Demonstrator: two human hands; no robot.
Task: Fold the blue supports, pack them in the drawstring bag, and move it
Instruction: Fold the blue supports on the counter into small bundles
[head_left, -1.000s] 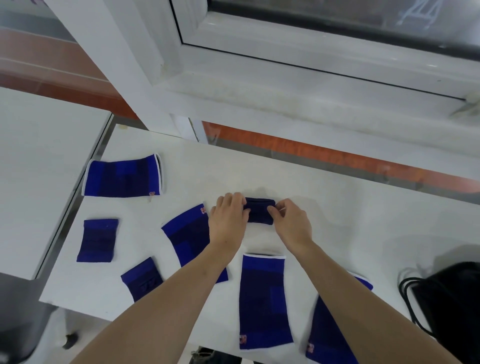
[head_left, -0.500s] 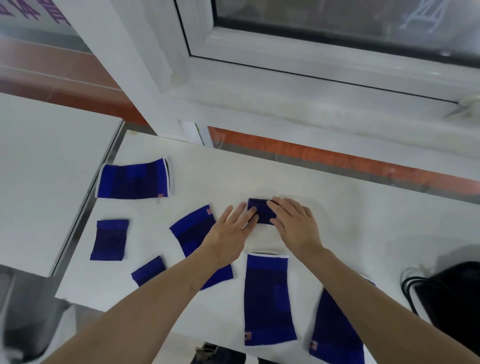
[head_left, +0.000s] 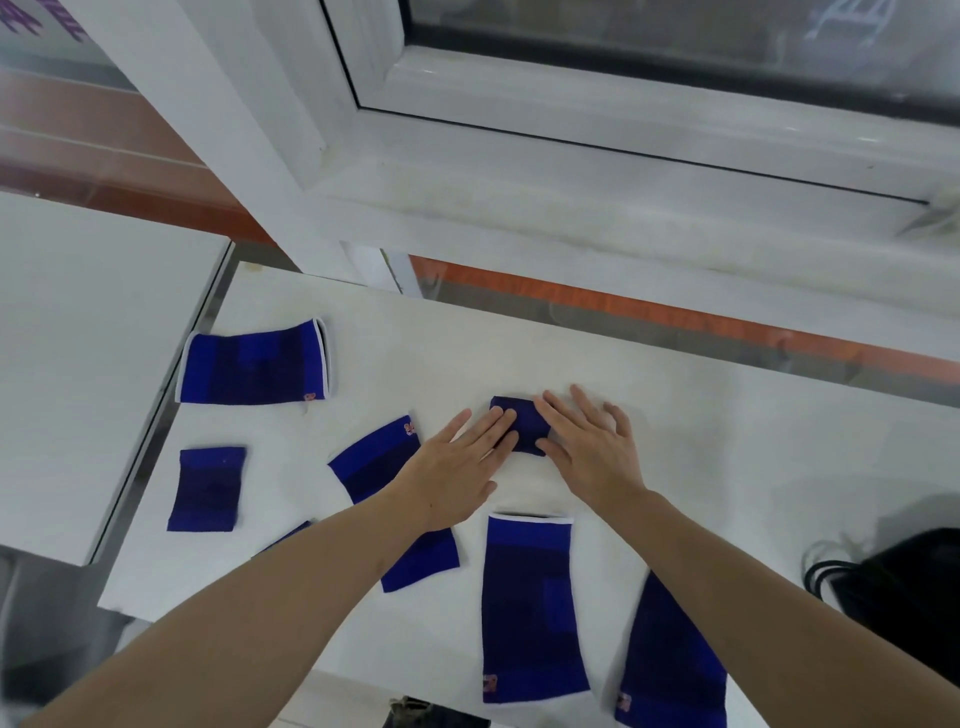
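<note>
Both hands flat, fingers spread, pressing folded support (head_left: 521, 425) mid-table.
Left hand (head_left: 457, 470) and right hand (head_left: 587, 452) grasping nothing; bare table (head_left: 701, 447) rightward; black drawstring bag (head_left: 904, 597) at right edge; labels unreadable.

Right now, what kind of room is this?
Probably a plain indoor workroom, though I cannot be sure. A white table stands beside a big white-framed window, a second white table sits next to it, and blue supports lie spread out for folding.
</note>
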